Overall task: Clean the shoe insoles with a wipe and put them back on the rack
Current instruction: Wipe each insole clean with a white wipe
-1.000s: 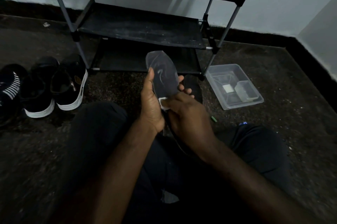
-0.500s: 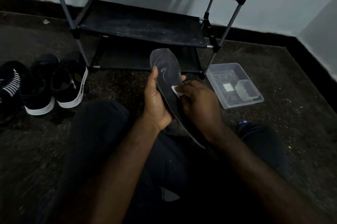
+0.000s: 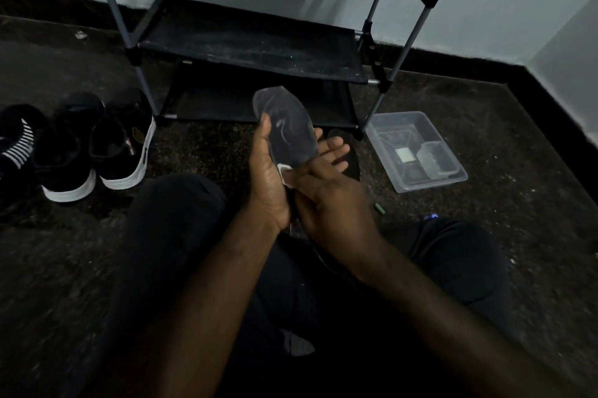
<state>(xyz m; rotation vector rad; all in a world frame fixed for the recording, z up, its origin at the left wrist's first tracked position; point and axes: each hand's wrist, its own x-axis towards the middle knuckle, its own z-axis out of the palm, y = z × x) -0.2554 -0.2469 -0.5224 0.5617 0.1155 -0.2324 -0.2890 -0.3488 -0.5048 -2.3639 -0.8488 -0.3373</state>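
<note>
Propped toe-up over the lap, short of the rack [image 3: 252,41], with the insole [image 3: 288,128] clasped in the grip of the left hand [image 3: 268,177], thumb along one edge and fingers spread behind as backing, likely to brace against the wipe [image 3: 284,171] pinched in the grip of the right hand [image 3: 326,203].

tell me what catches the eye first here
Mid-frame, the left hand holds a dark insole upright while the right hand holds a white wipe against its lower part. Behind them stands a black rack; dark shoes sit on the floor at left, a clear tub at right.
</note>
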